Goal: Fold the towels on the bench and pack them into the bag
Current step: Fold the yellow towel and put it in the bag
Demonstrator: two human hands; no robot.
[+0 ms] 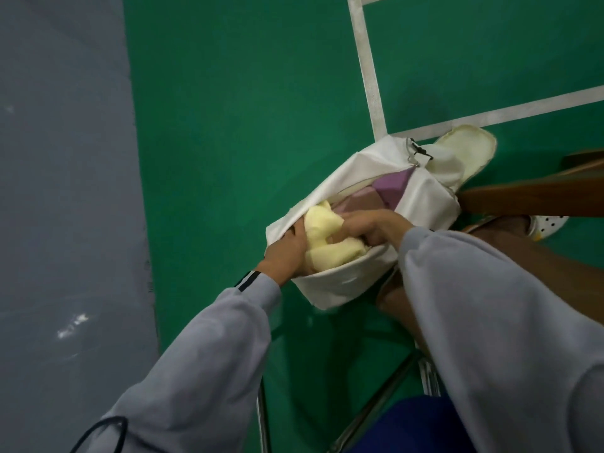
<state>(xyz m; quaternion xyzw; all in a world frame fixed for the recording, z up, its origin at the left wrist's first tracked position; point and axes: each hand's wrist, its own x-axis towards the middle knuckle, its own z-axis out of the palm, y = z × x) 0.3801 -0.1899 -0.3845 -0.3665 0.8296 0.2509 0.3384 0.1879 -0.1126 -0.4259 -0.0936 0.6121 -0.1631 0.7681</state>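
Observation:
A white fabric bag (421, 194) lies open at the end of the wooden bench (536, 197). Purple towels (390, 186) lie folded inside it. A pale yellow towel (327, 243) sits bunched in the bag's mouth. My left hand (286, 253) grips the near side of the yellow towel, its fingers tucked under the bag's edge. My right hand (369, 227) holds the towel from the right with curled fingers. Both arms wear grey sleeves.
Green court floor (245, 109) with white lines (369, 70) spreads beyond the bag; grey floor (65, 191) lies to the left. A white perforated shoe (549, 223) shows under the bench. Metal bench legs (379, 410) run below my arms.

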